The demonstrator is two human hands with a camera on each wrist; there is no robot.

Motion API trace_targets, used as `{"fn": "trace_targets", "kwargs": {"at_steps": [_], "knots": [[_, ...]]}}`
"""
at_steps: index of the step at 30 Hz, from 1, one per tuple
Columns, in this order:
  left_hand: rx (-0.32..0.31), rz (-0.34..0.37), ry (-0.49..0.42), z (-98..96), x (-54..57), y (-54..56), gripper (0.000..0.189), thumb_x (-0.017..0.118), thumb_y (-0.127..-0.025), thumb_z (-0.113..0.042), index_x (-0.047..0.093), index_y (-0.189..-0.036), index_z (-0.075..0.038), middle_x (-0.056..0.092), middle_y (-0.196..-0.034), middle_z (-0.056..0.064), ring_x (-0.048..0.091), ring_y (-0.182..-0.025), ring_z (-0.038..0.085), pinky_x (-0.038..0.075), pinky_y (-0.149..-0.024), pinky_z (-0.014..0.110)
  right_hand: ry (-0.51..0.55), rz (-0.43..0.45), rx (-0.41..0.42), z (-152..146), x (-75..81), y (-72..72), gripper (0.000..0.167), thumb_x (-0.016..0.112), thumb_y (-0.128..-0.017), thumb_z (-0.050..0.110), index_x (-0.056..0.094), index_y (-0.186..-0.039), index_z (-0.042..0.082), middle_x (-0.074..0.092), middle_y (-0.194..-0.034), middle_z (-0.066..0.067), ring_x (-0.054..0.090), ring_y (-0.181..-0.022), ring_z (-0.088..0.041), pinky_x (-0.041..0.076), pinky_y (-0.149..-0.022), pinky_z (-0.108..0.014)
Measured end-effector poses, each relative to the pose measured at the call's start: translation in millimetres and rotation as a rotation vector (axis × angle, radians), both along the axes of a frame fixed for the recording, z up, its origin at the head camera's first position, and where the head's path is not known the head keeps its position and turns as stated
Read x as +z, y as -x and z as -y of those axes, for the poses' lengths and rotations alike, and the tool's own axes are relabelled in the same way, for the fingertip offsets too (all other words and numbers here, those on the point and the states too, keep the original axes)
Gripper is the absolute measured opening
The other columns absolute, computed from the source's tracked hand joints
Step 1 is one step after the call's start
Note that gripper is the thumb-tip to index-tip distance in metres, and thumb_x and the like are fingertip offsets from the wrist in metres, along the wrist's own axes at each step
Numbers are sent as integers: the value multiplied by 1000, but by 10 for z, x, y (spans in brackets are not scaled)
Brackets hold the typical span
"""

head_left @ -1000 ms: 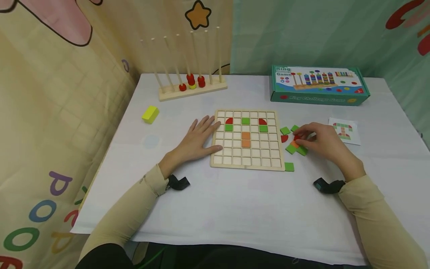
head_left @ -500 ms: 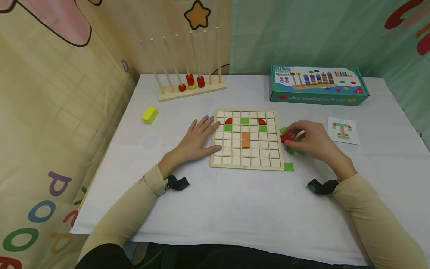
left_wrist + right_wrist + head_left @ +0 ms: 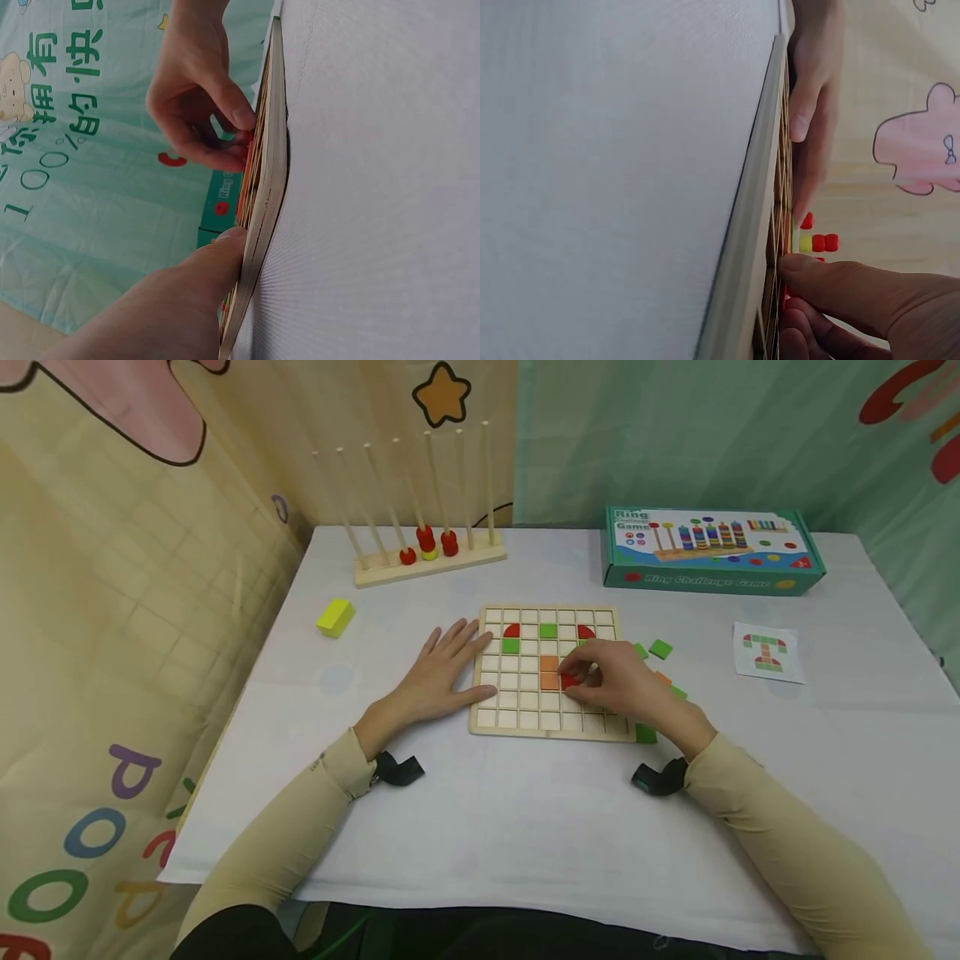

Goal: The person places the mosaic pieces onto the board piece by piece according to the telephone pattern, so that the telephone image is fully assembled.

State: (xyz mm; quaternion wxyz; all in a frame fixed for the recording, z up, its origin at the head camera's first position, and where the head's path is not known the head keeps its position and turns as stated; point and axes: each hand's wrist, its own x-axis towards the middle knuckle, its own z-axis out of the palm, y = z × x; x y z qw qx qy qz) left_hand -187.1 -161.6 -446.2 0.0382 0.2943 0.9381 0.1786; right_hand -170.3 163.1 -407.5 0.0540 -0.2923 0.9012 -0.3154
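A wooden grid board [image 3: 510, 732] lies on the white table. My left hand [image 3: 438, 672] rests with spread, straight fingers on its left edge; the thumb [image 3: 217, 259] lies over the rim in the left wrist view. My right hand [image 3: 618, 672] pinches a red tile [image 3: 567, 681] between thumb and fingers, low over the cells right of the lower of two orange tiles [image 3: 549, 672]. Towards the board's top sit red quarter-circle tiles [image 3: 512, 631] and green square tiles [image 3: 548, 631]. The right hand hides part of the board's right side.
Loose green tiles [image 3: 661, 648] and an orange one [image 3: 663, 677] lie right of the board. Another green tile [image 3: 645, 733] touches its lower right corner. A pattern card [image 3: 768, 652], a game box [image 3: 712, 560], a peg stand [image 3: 472, 554] and a yellow block [image 3: 335, 617] surround it.
My right hand has picked up a red tile from the loose pile and carried it left over the board. The left hand has stayed on the board's edge.
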Motion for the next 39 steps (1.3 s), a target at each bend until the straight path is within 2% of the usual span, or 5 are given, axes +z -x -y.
{"fn": "trace_targets", "kwargs": {"at_steps": [10, 23, 30, 33, 39], "knots": [[-1, -2, -4, -12, 17, -5, 90, 63, -99, -61, 27, -169, -18, 16, -177, 11, 5, -166, 30, -2, -133, 54, -18, -2, -31, -28, 42, -43, 25, 84, -90, 8, 77, -114, 4, 75, -100, -7, 67, -91, -21, 60, -80, -41], [3, 5, 1, -12, 20, 3, 90, 62, -99, -61, 27, -169, -18, 15, -178, 11, 4, -166, 30, -2, -133, 54, -52, 2, -248, -673, 193, 51, 30, 81, -93, 9, 75, -122, 3, 74, -115, -15, 66, -100, -30, 60, -89, -54], [5, 0, 5, -1, 13, 0, 90, 62, -98, -62, 26, -169, -19, 15, -178, 10, 4, -166, 29, -2, -133, 54, -118, 111, -239, -782, 166, 83, 26, 81, -92, 9, 77, -117, 5, 73, -108, -13, 63, -99, -28, 58, -88, -45], [5, -1, 5, -3, 11, 3, 90, 62, -99, -62, 27, -169, -19, 15, -178, 10, 5, -166, 29, -2, -133, 54, -143, 97, -220, -785, 144, 87, 24, 81, -92, 9, 79, -115, 6, 72, -104, -10, 62, -96, -27, 56, -83, -40], [1, -6, 1, -6, 6, 8, 89, 62, -99, -61, 28, -168, -17, 16, -177, 11, 7, -165, 31, 0, -133, 55, -173, 79, -196, -775, 127, 72, 26, 82, -92, 10, 78, -116, 3, 72, -103, -11, 61, -93, -27, 55, -79, -39]]}}
